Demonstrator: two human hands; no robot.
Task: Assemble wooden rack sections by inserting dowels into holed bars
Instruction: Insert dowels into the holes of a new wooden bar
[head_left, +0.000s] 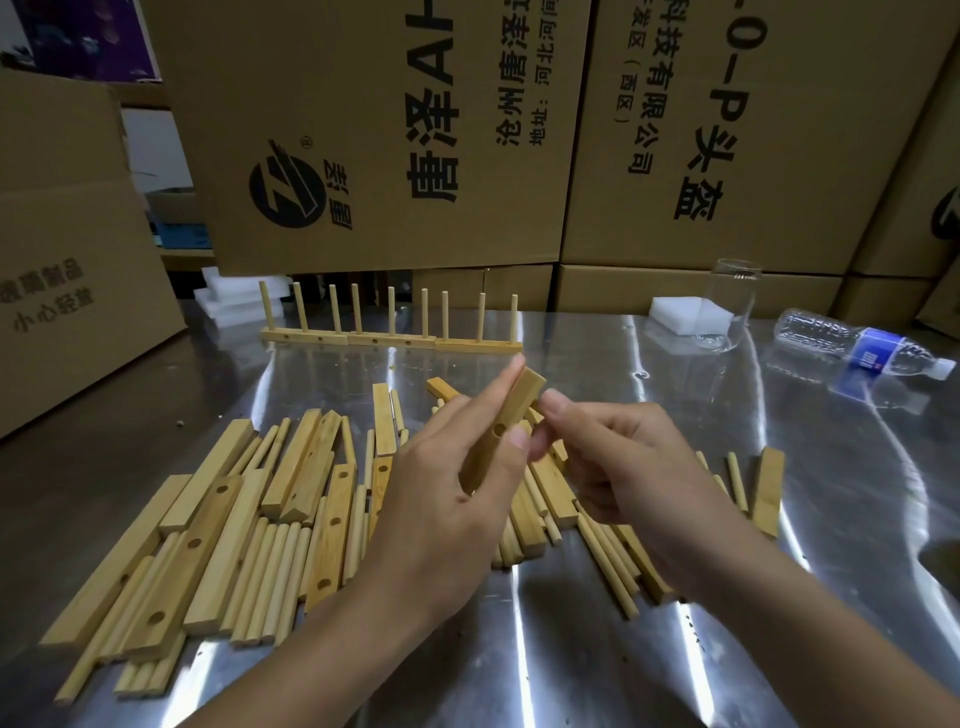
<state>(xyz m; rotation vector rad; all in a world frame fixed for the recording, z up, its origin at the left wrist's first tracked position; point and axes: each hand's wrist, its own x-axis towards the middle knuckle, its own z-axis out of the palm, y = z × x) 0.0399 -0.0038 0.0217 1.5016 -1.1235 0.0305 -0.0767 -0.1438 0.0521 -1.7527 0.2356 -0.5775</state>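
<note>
Head view, metal table (675, 597). The left hand (452, 499) held one holed bar (511, 415) raised above the pile, tilted with its upper end pointing away and to the right. The thumb pressed on the near face just beside a visible hole, and the forefinger lay straight along the far edge, so the fingers were clamped on the bar. The right hand (623, 467) sat just beside the bar's upper end with its fingers curled inward and the thumb tip at the bar's edge. I could not tell whether it gripped the bar, pinched a dowel or held nothing. Loose bars and dowels (218, 530) lay spread flat on the table under and to the left of the hands, and more dowels (608, 566) lay under the right wrist. Three assembled rack sections (389, 340) stood end to end at the back, pegs upright. At the far right were a white foam block (675, 312), a clear glass (730, 306) and a plastic bottle (857, 348) lying on its side. Cardboard boxes (363, 130) were stacked behind.
</note>
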